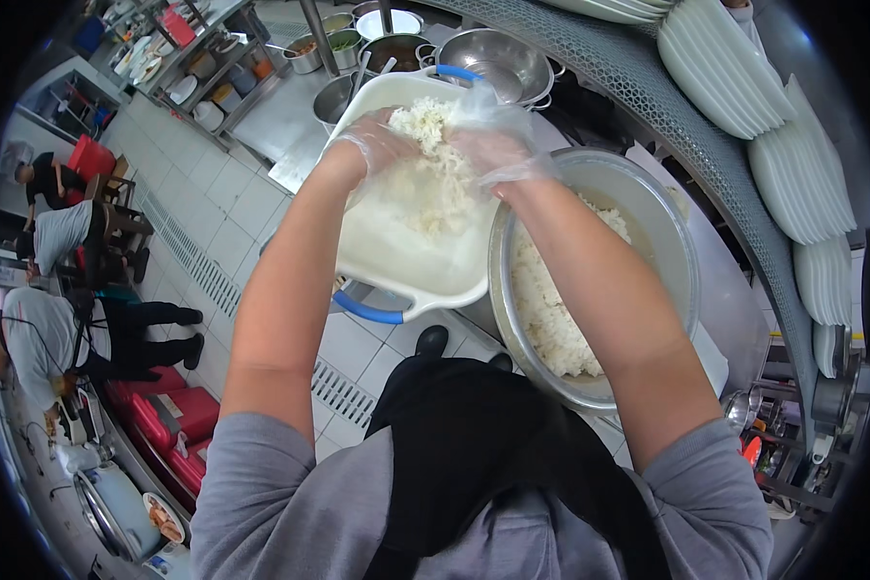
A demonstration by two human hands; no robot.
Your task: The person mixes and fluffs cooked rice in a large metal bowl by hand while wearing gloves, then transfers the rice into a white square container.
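Both my hands wear clear plastic gloves and are raised over a white plastic basin (435,279) with blue-covered handles. My left hand (388,138) and my right hand (493,141) cup a clump of cooked white rice (424,123) between them. Loose rice trails down below them towards the basin, partly blurred, with a haze like steam over its floor. Under my right forearm stands a large round metal pot (504,312), holding more cooked rice (551,312) along one side.
Beyond the basin stand an empty steel colander (496,61) and several pots of food (344,43). Stacked white plates (725,72) rest on a mesh-covered shelf (623,65) at right. Several people are at left, one in a grey top (43,326), near red bins (181,413).
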